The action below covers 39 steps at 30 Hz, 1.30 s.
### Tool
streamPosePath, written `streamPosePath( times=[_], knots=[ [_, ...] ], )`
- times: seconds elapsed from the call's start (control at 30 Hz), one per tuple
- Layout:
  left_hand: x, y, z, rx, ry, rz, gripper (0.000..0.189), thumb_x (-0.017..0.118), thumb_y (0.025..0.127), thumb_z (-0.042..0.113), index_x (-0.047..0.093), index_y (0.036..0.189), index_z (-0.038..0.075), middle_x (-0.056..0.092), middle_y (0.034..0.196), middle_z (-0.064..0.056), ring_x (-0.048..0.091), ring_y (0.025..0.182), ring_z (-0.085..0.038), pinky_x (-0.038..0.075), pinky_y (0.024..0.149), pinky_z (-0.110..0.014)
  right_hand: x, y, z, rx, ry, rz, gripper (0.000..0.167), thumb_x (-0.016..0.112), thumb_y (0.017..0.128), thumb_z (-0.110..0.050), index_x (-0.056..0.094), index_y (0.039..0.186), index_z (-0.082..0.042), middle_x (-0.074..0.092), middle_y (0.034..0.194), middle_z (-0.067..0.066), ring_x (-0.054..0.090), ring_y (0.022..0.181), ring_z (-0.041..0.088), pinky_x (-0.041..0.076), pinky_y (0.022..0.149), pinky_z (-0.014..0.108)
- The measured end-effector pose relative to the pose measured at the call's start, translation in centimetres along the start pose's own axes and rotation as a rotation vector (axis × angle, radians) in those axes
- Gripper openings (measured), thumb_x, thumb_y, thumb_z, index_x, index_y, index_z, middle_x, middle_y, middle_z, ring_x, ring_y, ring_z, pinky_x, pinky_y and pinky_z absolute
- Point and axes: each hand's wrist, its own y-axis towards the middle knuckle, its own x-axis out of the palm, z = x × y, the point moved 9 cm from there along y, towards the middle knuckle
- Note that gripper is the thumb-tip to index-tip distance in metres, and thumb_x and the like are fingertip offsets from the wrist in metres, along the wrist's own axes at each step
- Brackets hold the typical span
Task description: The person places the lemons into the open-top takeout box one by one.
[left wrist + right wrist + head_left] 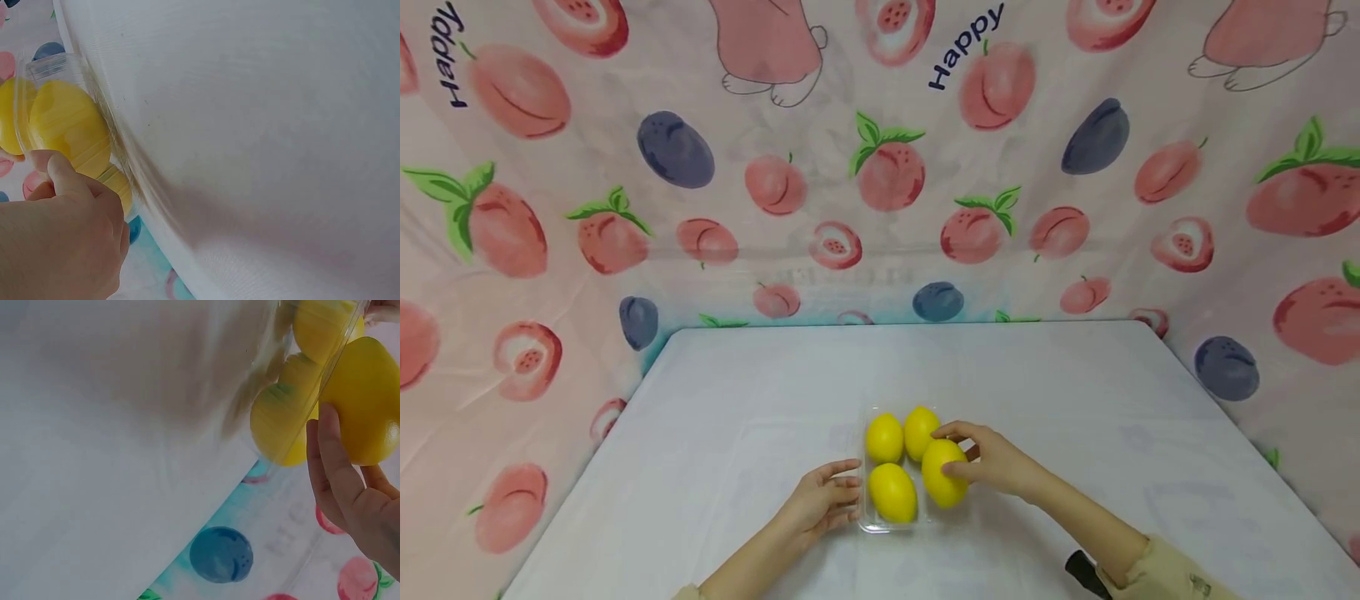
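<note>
A clear plastic box (880,527) sits on the white table, with three yellow lemons in it: one front left (892,493), one back left (884,439) and one back right (920,432). My right hand (988,457) grips a fourth lemon (944,473) between thumb and fingers, over the box's front right part. In the right wrist view this held lemon (362,400) shows above the box's rim. Along the left side of the box, my left hand (820,500) rests its loosely extended fingertips at the wall. The left wrist view shows that hand (75,225) close against the clear plastic.
The white tabletop (760,383) spreads around the box. Behind and beside it hangs a pink cloth (820,192) printed with fruit. A black object (1086,573) lies by the right sleeve at the near edge.
</note>
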Motion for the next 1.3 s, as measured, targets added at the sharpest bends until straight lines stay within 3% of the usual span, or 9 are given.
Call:
streamPosePath(
  times=[0.27, 0.43, 0.57, 0.67, 1.0, 1.13, 1.3],
  knots=[
    [0.1, -0.1, 0.2, 0.005, 0.016, 0.01, 0.047, 0.056, 0.089, -0.003, 0.043, 0.134, -0.002, 0.058, 0.091, 0.002, 0.058, 0.076, -0.01, 0.056, 0.07, -0.022, 0.9, 0.1, -1.5, -0.079, -0.194, 0.066, 0.04, 0.069, 0.083, -0.014, 0.057, 0.119, -0.003, 0.057, 0.112, 0.012, 0.051, 0.091, 0.02, 0.052, 0.077, 0.033],
    [-0.2, -0.3, 0.2, 0.02, 0.021, 0.025, 0.048, 0.056, 0.088, -0.004, 0.043, 0.134, -0.004, 0.057, 0.091, 0.001, 0.057, 0.074, -0.009, 0.056, 0.069, -0.021, 1.7, 0.1, -2.2, -0.057, -0.259, 0.064, 0.041, 0.071, 0.082, -0.015, 0.058, 0.119, -0.003, 0.056, 0.108, 0.011, 0.048, 0.086, 0.019, 0.049, 0.073, 0.031],
    [-0.1, -0.2, 0.2, 0.023, 0.019, 0.01, 0.049, 0.056, 0.088, -0.004, 0.042, 0.134, -0.004, 0.057, 0.092, 0.001, 0.057, 0.076, -0.009, 0.056, 0.07, -0.022, 2.0, 0.2, -2.3, -0.03, -0.314, 0.078, 0.043, 0.073, 0.081, -0.017, 0.058, 0.119, -0.003, 0.059, 0.109, 0.011, 0.053, 0.09, 0.02, 0.052, 0.08, 0.038],
    [-0.1, -0.2, 0.1, 0.02, 0.017, 0.009, 0.049, 0.056, 0.088, -0.004, 0.042, 0.135, -0.004, 0.057, 0.091, 0.002, 0.057, 0.075, -0.009, 0.056, 0.071, -0.022, 2.2, 0.4, -2.2, -0.028, -0.346, 0.087, 0.045, 0.075, 0.079, -0.018, 0.057, 0.118, -0.002, 0.062, 0.109, 0.012, 0.056, 0.093, 0.021, 0.053, 0.085, 0.043],
    [-0.1, -0.1, 0.0, 0.015, 0.024, 0.005, 0.047, 0.056, 0.088, -0.003, 0.043, 0.134, -0.002, 0.057, 0.091, 0.002, 0.058, 0.076, -0.009, 0.056, 0.071, -0.023, 2.9, 0.7, -2.1, -0.031, -0.458, 0.128, 0.039, 0.08, 0.073, -0.016, 0.062, 0.102, 0.002, 0.064, 0.095, 0.009, 0.055, 0.084, 0.019, 0.051, 0.077, 0.039],
    [-0.1, -0.1, 0.1, 0.02, 0.037, 0.0, 0.047, 0.056, 0.088, -0.002, 0.043, 0.134, -0.001, 0.057, 0.092, 0.002, 0.058, 0.078, -0.01, 0.056, 0.072, -0.023, 3.1, 0.7, -2.2, -0.045, -0.492, 0.142, 0.04, 0.08, 0.073, -0.016, 0.061, 0.102, 0.003, 0.061, 0.094, 0.01, 0.054, 0.081, 0.019, 0.051, 0.074, 0.039],
    [-0.2, -0.3, 0.2, 0.026, 0.051, -0.002, 0.049, 0.056, 0.088, -0.002, 0.042, 0.135, -0.003, 0.057, 0.096, -0.001, 0.058, 0.079, -0.01, 0.057, 0.074, -0.025, 2.8, 0.7, -2.0, -0.02, -0.469, 0.154, 0.041, 0.078, 0.075, -0.016, 0.062, 0.108, 0.002, 0.062, 0.102, 0.01, 0.057, 0.087, 0.02, 0.053, 0.08, 0.04]
  ],
)
